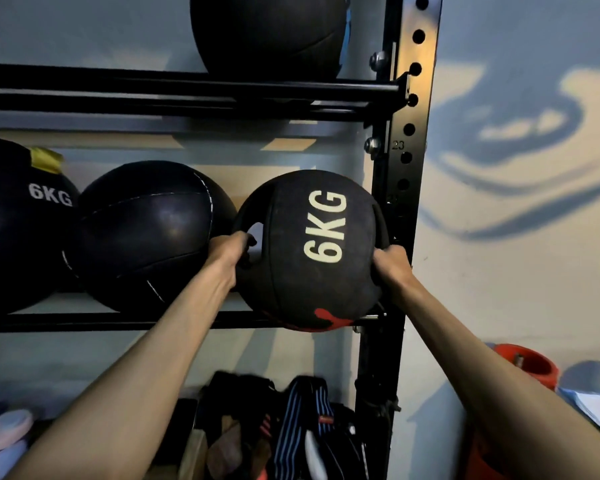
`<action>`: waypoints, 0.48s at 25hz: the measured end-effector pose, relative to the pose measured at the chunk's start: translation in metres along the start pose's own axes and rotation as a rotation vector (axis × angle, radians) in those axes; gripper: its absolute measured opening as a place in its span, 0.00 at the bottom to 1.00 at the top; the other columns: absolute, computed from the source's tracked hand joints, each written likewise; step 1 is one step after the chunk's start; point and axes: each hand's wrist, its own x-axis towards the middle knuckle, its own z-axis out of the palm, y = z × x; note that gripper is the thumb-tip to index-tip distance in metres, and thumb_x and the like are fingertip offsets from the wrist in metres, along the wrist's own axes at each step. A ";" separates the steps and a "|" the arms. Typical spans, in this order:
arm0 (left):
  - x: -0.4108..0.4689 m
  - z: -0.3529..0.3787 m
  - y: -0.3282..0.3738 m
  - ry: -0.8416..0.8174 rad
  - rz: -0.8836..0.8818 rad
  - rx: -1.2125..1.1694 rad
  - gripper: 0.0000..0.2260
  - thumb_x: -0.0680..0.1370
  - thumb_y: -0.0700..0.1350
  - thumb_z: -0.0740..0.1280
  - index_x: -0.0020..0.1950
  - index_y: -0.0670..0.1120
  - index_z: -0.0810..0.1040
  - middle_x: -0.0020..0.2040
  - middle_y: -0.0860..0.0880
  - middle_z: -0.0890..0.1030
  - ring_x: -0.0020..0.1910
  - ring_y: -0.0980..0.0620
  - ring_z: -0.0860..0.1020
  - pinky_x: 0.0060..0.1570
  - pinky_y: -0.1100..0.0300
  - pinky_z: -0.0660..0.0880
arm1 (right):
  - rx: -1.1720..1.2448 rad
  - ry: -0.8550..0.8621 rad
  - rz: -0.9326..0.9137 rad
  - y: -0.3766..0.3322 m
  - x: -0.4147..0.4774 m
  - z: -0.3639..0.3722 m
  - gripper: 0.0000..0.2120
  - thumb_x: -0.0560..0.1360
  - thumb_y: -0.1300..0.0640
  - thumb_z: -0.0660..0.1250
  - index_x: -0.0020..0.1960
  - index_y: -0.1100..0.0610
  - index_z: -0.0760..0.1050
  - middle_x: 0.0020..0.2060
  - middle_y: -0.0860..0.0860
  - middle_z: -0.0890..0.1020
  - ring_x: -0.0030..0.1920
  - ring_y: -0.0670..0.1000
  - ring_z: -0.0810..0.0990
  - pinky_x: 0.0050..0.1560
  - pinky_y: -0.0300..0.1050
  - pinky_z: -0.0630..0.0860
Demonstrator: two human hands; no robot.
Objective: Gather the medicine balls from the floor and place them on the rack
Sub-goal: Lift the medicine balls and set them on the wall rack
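A black medicine ball marked 6KG (309, 251), with two side handles and a red patch at its bottom, sits at the right end of the middle shelf of the black rack (400, 161). My left hand (231, 251) grips its left handle. My right hand (392, 263) grips its right handle, close to the rack's upright post. Two more black balls rest on the same shelf to the left: a stitched one (146, 233) and one marked 6KG with a yellow tag (18, 223). Another black ball (271, 32) lies on the shelf above.
Below the shelf lie belts, straps and other gear (274, 434). A red-orange object (527, 365) stands at the lower right by the pale wall. The upper shelf bars (187, 88) run just above the balls.
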 end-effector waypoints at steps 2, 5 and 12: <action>0.010 0.003 0.002 -0.002 -0.035 -0.001 0.17 0.70 0.39 0.70 0.57 0.36 0.80 0.50 0.37 0.84 0.48 0.38 0.83 0.53 0.45 0.81 | -0.109 -0.035 0.002 -0.007 0.009 -0.002 0.13 0.80 0.56 0.65 0.50 0.68 0.78 0.38 0.57 0.81 0.40 0.56 0.80 0.41 0.41 0.78; 0.015 0.004 0.003 0.008 -0.037 -0.005 0.17 0.71 0.36 0.66 0.60 0.37 0.80 0.53 0.37 0.83 0.50 0.40 0.82 0.45 0.53 0.79 | -0.194 0.210 -0.312 -0.021 0.001 -0.005 0.16 0.81 0.57 0.60 0.64 0.62 0.77 0.58 0.60 0.81 0.61 0.58 0.78 0.61 0.45 0.71; 0.009 -0.002 -0.006 0.049 0.003 -0.026 0.07 0.74 0.41 0.71 0.48 0.38 0.81 0.45 0.40 0.83 0.44 0.42 0.83 0.47 0.49 0.81 | -0.503 0.150 -0.676 -0.080 -0.059 0.044 0.28 0.74 0.30 0.57 0.70 0.40 0.69 0.70 0.48 0.70 0.72 0.53 0.64 0.63 0.54 0.72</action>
